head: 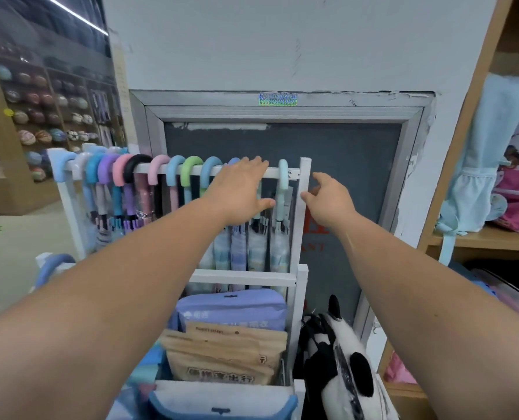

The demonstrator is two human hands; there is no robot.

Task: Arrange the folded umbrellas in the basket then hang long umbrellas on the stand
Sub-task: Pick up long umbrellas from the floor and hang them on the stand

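The long umbrellas (191, 166) are hanging in a row by their curved handles from the top rail (294, 173) of the white stand (306, 171), which is standing in the middle of the frame in front of a grey panel (282, 140). The handles are running from pale blue at the left end through teal, purple, pink, black, green and blue. A mint-handled umbrella (283, 183) is hanging apart from the rest, near the right end of the rail.

The left hand (240, 189) is lying palm down over the rail just left of the mint-handled umbrella, fingers straight and together, thumb spread below, gripping nothing; it is covering the handles beneath it. The right hand (328, 204) is reaching in from the right with its fingers loose and uncurled, holding nothing, one fingertip touching the right post of the stand.

Below the hanging umbrellas, in the lower centre of the frame, a lavender packet (231, 307) and brown paper packets (222, 347) are standing upright in the lower part of the stand. A panda bag (343, 359) is sitting at lower right beside the stand. At the right edge, a pale blue backpack (488, 147) is sitting on a wooden shelf (479, 237). Balls (40, 116) are filling shelves at upper left.
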